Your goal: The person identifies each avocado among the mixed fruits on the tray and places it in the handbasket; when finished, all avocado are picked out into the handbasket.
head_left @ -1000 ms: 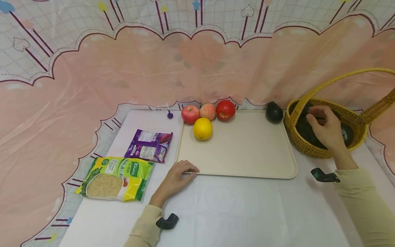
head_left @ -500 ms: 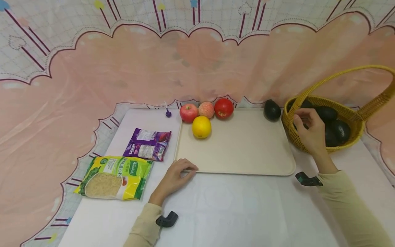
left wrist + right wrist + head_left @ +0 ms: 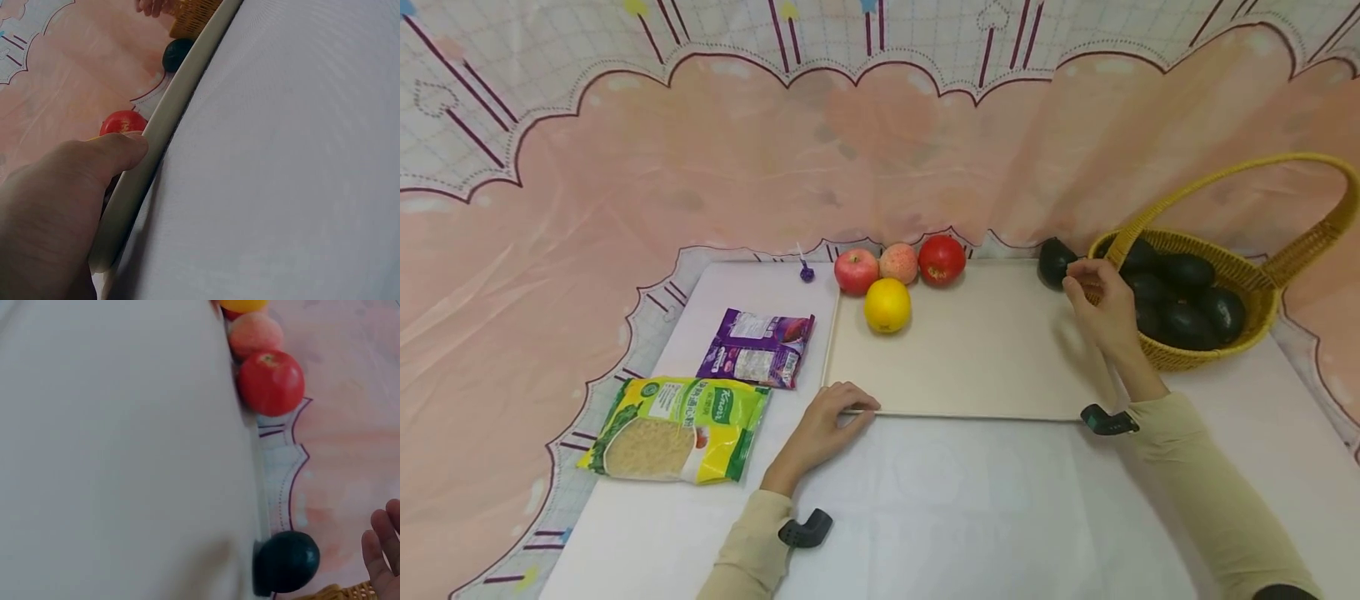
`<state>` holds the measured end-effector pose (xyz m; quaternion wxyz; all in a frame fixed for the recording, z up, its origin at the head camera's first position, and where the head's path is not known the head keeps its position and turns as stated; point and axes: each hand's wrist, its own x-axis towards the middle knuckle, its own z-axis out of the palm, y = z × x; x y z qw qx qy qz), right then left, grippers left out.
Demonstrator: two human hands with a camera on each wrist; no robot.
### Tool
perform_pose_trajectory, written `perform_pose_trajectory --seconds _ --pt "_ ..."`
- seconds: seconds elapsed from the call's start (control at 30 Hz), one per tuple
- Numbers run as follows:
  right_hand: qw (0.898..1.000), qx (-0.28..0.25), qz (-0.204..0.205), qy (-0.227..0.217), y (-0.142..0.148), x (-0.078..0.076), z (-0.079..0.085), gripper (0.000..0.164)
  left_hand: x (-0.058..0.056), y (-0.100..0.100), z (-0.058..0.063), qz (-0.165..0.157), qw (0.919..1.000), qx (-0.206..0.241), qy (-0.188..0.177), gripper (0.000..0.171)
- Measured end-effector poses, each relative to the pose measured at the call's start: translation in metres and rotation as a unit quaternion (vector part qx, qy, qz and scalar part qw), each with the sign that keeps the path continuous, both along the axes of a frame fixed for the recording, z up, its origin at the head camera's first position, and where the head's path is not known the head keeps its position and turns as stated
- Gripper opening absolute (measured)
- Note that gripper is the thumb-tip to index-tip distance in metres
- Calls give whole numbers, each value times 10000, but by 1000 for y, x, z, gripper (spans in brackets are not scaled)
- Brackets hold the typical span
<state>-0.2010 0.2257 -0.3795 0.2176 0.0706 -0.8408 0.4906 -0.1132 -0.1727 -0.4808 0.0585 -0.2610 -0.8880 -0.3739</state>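
My left hand (image 3: 831,429) holds the front-left rim of the cream tray (image 3: 970,358); in the left wrist view the thumb (image 3: 128,150) lies against that rim. Over the tray's right side hangs my right hand (image 3: 1105,312), fingers bent in the head view, with nothing seen between them. In the right wrist view several of its fingers (image 3: 384,544) stretch out. Just beyond that hand, a dark avocado (image 3: 1054,260) sits at the far right corner of the tray. To the right, a yellow wicker basket (image 3: 1195,360) contains several more avocados (image 3: 1187,325).
Along the tray's far left lie a red apple (image 3: 856,272), a peach (image 3: 898,263), a round red fruit (image 3: 942,259) and a yellow orange (image 3: 887,306). Left of it are a purple packet (image 3: 756,348), a yellow-green Knorr bag (image 3: 677,429) and a small purple lollipop (image 3: 807,272). The basket's handle (image 3: 1247,167) arches high.
My right hand has come out of the basket and moved left over its rim to beside the avocado on the tray. The left hand stays on the tray's rim.
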Motion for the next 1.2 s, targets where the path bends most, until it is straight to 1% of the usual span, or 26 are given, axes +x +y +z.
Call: perform_pose_trajectory --seconds 0.17,0.27,0.33,0.4,0.57,0.67,0.8,0.97,1.07,1.2 --pt "9998 20 140 -149 -6 -10 -4 27 -1 -1 0 22 10000 -13 -61 16" --pt "9998 105 117 -144 -3 -25 -19 27 -1 -1 0 24 9999 -32 -167 16" --pt "9995 252 74 -171 1 -36 -30 28 -1 -1 1 25 9997 -50 -238 15" --pt "9985 497 36 -237 4 -45 -38 30 0 -1 1 9 9998 -44 -217 15" --pt "9924 1110 34 -527 5 -58 -39 37 0 0 2 8 9999 -35 -137 15" --pt "9879 1383 39 -707 5 -66 -40 39 0 -1 2 15 9999 -36 -125 15" --pt "9835 1571 51 -896 4 -75 -43 45 -1 -1 0 -1 9999 -33 -111 14" --pt "9792 1676 84 -1143 4 -85 -45 58 -1 0 -2 -2 9999 -45 -150 14" --pt "9728 1764 146 -1495 6 -92 -44 65 -1 0 -2 -5 9999 -51 -138 14" --pt "9594 1854 319 -2101 8 -102 -41 74 -2 -1 -1 7 10000 -58 -39 14"
